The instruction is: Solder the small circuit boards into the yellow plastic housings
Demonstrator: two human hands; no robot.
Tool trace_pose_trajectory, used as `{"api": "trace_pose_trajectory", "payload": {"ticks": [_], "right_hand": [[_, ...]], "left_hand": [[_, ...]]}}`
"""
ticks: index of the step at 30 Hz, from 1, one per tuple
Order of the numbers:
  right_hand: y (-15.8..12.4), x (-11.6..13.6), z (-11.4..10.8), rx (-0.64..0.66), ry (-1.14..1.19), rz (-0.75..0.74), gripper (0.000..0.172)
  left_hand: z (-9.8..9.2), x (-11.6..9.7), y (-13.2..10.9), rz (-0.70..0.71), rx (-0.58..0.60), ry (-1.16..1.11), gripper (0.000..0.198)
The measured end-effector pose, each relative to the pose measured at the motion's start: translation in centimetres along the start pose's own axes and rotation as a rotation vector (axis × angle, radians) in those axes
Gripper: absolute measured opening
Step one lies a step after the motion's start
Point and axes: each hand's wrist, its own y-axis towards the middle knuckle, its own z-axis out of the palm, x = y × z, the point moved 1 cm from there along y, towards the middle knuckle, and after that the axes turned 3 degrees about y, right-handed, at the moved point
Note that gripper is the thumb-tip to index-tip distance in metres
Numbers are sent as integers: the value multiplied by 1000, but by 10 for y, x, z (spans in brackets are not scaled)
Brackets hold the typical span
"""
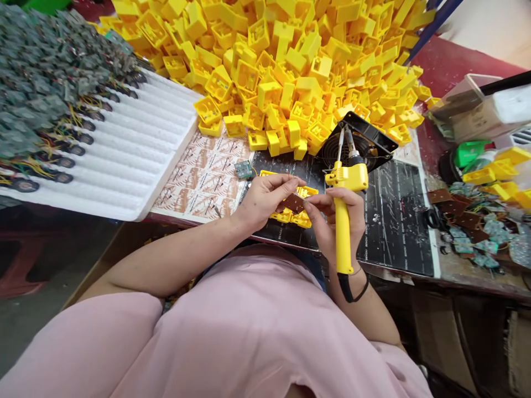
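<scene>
My left hand is closed, its thumb and forefinger pinching a small brown circuit board. From the other side, the fingertips of my right hand meet the edge of that board. A yellow soldering gun is also held in my right hand, its metal tip pointing away from me. Under both hands lie yellow plastic housings, partly hidden by the fingers. Just beyond my left hand sits a small green circuit board, with a thin wire near it.
Yellow housings are heaped at the back. On the left, white ridged foam carries many wired boards with round black parts. A black fan stands behind the soldering gun. Loose boards lie at right on the bench beside the black mat.
</scene>
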Motion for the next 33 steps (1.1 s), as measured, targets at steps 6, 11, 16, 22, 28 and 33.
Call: {"api": "trace_pose_trajectory", "payload": {"ticks": [6,11,16,22,28,33], "right_hand": [[-1,-6,-8,-72,-290,-262,51],[2,-6,-7,-29,-517,-408,45],[7,-6,-4,1,-640,-431,35],[6,-11,-1,51,-527,-341,23],[6,7,-4,74,-259,-136,28],[7,10,-13,11,-182,-133,36]], "left_hand": [[3,2,8,-50,-54,-61,42],[12,-3,13,-151,-93,-76,16],[16,-8,11,-234,-66,-10,19],[11,-1,10,-75,-24,128,17],[-1,8,9,252,1,424,26],[-1,2,5,210,26,384,37]]}}
